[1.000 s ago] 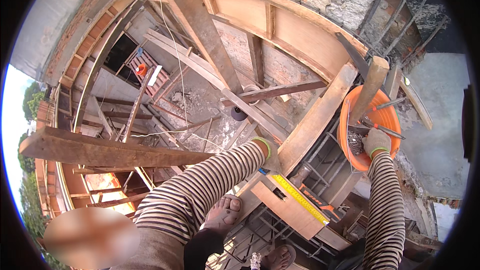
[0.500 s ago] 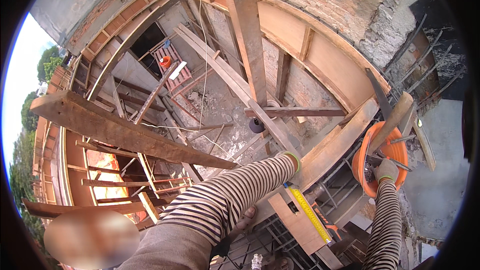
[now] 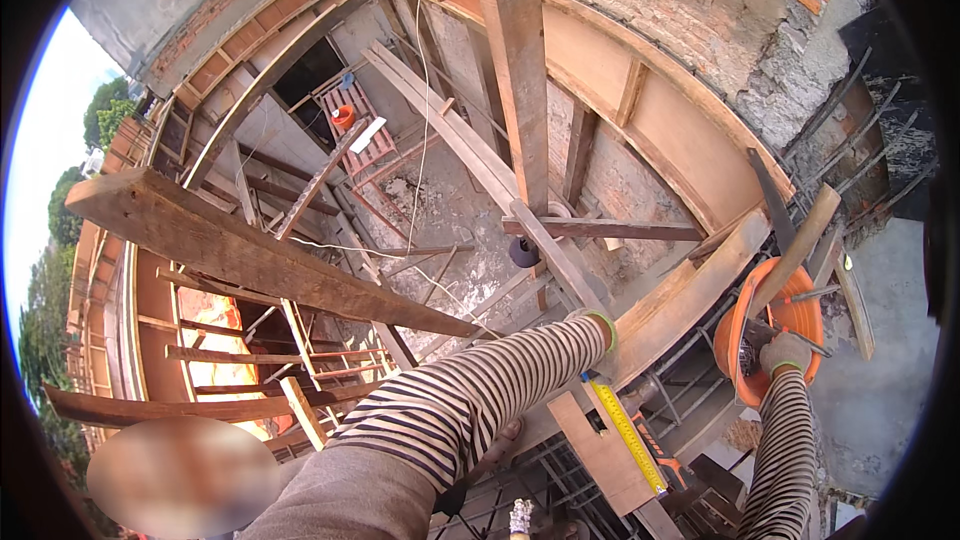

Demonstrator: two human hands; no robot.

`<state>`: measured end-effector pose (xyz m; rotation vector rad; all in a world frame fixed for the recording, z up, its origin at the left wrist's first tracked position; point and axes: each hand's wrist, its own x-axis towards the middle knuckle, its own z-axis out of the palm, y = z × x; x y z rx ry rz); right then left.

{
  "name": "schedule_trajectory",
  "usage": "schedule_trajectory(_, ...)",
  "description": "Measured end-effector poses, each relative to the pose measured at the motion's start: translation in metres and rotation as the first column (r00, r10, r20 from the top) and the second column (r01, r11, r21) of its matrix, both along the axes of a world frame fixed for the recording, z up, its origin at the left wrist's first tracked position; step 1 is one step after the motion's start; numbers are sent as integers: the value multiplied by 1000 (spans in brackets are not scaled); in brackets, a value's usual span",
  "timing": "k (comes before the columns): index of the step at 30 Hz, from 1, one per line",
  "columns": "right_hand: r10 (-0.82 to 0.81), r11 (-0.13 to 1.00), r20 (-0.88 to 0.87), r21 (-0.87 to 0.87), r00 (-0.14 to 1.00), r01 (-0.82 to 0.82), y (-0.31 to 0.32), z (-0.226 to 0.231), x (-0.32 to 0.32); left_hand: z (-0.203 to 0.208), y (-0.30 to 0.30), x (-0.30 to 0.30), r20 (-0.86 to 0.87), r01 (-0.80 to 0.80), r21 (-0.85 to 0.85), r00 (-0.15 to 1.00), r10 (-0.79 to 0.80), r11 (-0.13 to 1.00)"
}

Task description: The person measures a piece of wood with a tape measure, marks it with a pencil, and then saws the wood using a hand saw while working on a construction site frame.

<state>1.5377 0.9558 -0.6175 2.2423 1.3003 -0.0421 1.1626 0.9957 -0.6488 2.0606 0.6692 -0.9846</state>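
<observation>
My right hand (image 3: pixel 786 353), in a grey glove, reaches into an orange bucket (image 3: pixel 727 345) on the right. Its fingers are hidden among the contents. Beside them lies a heap of what look like nails (image 3: pixel 750 352). A thick wooden handle (image 3: pixel 797 245) and metal bars (image 3: pixel 815 293) stick out over the rim. My left arm stretches forward in a striped sleeve (image 3: pixel 490 365). Only a little of my left hand (image 3: pixel 604 303) shows beyond the green cuff, by the end of a long plank (image 3: pixel 565 260); its fingers are hidden.
A yellow measuring tape (image 3: pixel 628 435) lies along a wooden board (image 3: pixel 600 455), next to an orange-and-black tool (image 3: pixel 660 455). Steel bars cross below. A rough beam (image 3: pixel 270 255) slants in from the left, and a timber post (image 3: pixel 512 70) stands ahead. A deep floor (image 3: pixel 430 190) lies below.
The whole view has shifted slightly, with the scene moving right and down. My right hand stays inside the bucket, and my left arm keeps its place by the plank.
</observation>
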Motion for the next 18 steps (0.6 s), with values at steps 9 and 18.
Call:
schedule_trajectory(9,26,1000,-29,2,999,-26,-20,53,-14,10,1,5,-23,5,41,1000,-4,999)
schedule_trajectory(18,99,942,-39,326,994,-82,-49,95,-32,-20,15,6,-80,29,79,997,-23,996)
